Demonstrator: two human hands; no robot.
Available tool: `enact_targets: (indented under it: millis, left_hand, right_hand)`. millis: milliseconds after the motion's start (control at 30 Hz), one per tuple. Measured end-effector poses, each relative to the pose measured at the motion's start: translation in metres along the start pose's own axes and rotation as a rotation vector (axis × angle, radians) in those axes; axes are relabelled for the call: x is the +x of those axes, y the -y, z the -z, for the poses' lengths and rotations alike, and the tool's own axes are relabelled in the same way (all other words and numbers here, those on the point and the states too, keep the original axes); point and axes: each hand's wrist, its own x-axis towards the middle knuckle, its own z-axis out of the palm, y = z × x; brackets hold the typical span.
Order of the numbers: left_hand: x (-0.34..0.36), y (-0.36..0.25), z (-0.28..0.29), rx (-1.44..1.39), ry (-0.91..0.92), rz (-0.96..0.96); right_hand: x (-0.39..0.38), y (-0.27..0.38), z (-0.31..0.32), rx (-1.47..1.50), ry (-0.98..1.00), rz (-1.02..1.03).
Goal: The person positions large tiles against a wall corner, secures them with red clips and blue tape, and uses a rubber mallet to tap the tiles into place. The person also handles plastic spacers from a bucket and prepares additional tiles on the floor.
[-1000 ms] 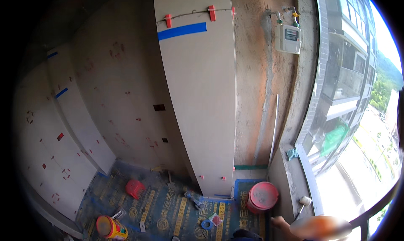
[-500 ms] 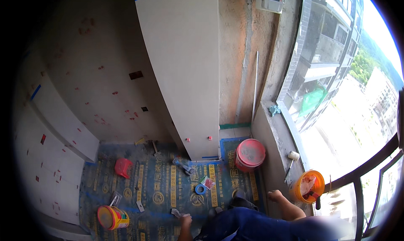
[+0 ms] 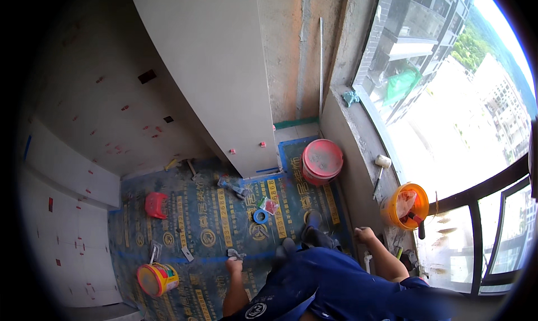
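My left hand [image 3: 234, 265] is low over the covered floor, its fingers closed on a crumpled greyish cloth [image 3: 236, 255]. Close to the wall under the window, my right hand [image 3: 365, 235] is curled into a fist; whether anything is inside it is hidden. Left of my left hand lies a small white plate-like piece [image 3: 187, 254]. Ahead of me on the floor are a roll of blue tape [image 3: 260, 216] and a small red-and-clear packet [image 3: 269, 206]. My dark shoes show between my two hands.
A lidded red bucket [image 3: 323, 157] stands by the window wall. On the sill are an orange bucket [image 3: 392, 209] with tools and a white-headed mallet [image 3: 383, 162]. Leftward stand a yellow bucket [image 3: 168, 277] and a red container [image 3: 155, 205]. A pale panel [image 3: 216, 68] juts out ahead.
My view has tilted downward and shifted, so the floor and buckets sit higher in the picture. More of my left forearm shows; the left hand still holds the cloth and the right remains closed.
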Motion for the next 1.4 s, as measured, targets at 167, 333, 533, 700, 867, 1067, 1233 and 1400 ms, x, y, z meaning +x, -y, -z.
enact_targets:
  millis: [167, 333, 533, 700, 867, 1067, 1233, 1400]
  left_hand:
    - [-0.013, -0.052, 0.016, -0.121, 0.06, 0.094]
    - [-0.025, -0.069, 0.014, 0.013, 0.002, 0.053]
    - [-0.008, -0.007, -0.023, 0.029, 0.055, 0.157]
    - [-0.011, 0.003, -0.019, -0.206, 0.308, 0.213]
    - [-0.007, -0.005, -0.019, -0.466, 0.388, 0.229]
    - [0.0, -0.034, -0.02, -0.379, 0.372, 0.24]
    - [0.005, -0.05, -0.041, -0.278, 0.352, 0.198]
    - [0.004, -0.085, -0.064, -0.114, 0.395, 0.054]
  right_hand:
    - [-0.01, 0.037, -0.01, -0.011, 0.001, 0.037]
    - [-0.002, 0.033, -0.004, 0.008, -0.007, 0.009]
    - [0.011, 0.01, 0.009, -0.084, -0.029, -0.063]
    - [0.002, 0.019, 0.01, -0.14, -0.057, -0.075]
    - [-0.005, 0.043, 0.003, -0.162, -0.05, -0.019]
    - [-0.001, 0.046, -0.002, -0.089, -0.044, 0.011]
    - [-0.002, 0.028, 0.014, -0.064, -0.075, -0.033]
    - [0.008, -0.002, 0.04, -0.096, -0.128, -0.141]
